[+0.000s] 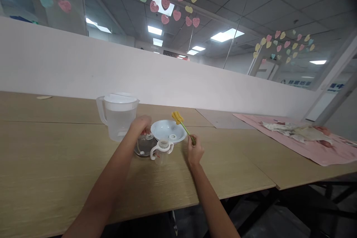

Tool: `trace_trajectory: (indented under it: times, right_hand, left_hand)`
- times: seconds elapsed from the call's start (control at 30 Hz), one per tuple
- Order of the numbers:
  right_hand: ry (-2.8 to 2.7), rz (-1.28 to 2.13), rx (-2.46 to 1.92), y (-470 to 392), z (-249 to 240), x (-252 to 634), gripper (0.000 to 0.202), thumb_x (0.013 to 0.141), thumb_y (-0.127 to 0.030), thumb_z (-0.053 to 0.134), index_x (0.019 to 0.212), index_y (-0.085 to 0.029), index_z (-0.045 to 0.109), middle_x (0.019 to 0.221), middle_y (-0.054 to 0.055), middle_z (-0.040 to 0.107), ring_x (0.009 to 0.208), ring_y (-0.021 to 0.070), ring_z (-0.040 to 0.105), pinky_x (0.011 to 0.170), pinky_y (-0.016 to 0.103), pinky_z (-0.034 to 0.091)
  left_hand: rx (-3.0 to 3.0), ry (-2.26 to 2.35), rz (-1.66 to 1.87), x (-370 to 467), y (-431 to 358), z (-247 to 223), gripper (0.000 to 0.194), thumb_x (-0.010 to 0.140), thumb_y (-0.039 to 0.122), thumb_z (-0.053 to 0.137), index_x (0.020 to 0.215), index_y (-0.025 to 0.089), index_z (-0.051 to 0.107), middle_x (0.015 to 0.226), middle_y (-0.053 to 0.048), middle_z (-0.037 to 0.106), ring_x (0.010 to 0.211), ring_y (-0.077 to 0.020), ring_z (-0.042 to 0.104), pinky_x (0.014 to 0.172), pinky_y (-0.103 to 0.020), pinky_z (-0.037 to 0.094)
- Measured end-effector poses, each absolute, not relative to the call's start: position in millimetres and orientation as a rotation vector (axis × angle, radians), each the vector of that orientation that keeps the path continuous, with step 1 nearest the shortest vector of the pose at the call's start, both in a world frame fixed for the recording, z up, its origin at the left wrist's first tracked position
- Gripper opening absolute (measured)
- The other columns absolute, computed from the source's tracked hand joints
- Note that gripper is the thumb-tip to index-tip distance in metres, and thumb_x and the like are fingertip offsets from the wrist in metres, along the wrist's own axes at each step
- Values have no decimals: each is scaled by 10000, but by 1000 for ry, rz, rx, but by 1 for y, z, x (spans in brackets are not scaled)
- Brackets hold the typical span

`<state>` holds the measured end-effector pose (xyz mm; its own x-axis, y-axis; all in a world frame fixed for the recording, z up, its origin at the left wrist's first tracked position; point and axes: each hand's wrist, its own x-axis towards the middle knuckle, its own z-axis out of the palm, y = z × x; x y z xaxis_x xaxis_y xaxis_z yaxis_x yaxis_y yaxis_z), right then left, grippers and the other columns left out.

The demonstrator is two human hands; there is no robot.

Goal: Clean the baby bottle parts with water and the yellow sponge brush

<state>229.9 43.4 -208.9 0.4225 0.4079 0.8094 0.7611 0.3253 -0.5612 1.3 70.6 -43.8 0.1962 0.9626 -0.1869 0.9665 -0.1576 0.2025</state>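
My right hand (195,150) is closed on the green handle of a brush with a yellow sponge head (177,117), which is raised over a white bowl (164,128). My left hand (143,124) reaches over a round metal tray (142,148), its fingers curled at a small white-rimmed part (149,137); whether it grips the part is unclear. Between the hands, in front of the bowl, a clear bottle with two white handles (161,153) stands upright and uncapped. A small white ring (172,137) lies at the bowl's near right edge.
A lidded, translucent pitcher (120,117) stands behind my left forearm. On the right, a pink cloth (301,141) carries crumpled pale fabric (299,132). A flat beige piece (44,97) lies at the far left, near the white wall. The wooden table's front edge is close below.
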Motion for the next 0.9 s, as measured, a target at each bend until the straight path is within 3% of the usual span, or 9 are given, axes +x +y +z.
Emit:
trace_trajectory:
  times: [0.2,0.4,0.53,0.73,0.9]
  right_hand:
    - [-1287,-237,-1216,41,-208,227,448,855,-543,425,832,-163,661,729,65,671,574,133,569,565,227,408]
    - [-1210,-281,-1267,41,-207,225,475,825,-555,466,1008,-152,636,721,58,644,583,131,559,552,220,396]
    - [-1162,-274,-1264,42,-207,225,505,802,-580,489,1015,-144,630,694,41,610,573,126,539,555,217,400]
    - [-1172,-240,-1209,41,-204,223,492,803,-574,502,999,-143,635,737,58,640,602,133,563,596,227,431]
    - [-1257,-223,-1173,41,-206,223,472,862,-542,415,985,-149,647,833,91,668,638,136,586,609,230,443]
  left_hand:
    - [2091,1893,-118,2,66,-42,282,580,256,720,399,139,539,415,-62,570,522,-179,564,602,-285,467]
    - [2050,1932,-153,1,67,-42,300,582,309,725,397,147,553,394,-56,550,500,-175,554,635,-305,467]
    - [2021,1926,-201,2,72,-48,271,561,312,735,413,150,576,393,-69,556,526,-198,568,621,-311,475]
    - [1997,1855,-262,5,75,-56,199,504,253,756,430,153,600,394,-83,550,540,-228,588,607,-329,478]
    - [2095,1789,-140,4,75,-59,236,463,354,777,567,166,679,413,-85,566,571,-256,605,608,-350,479]
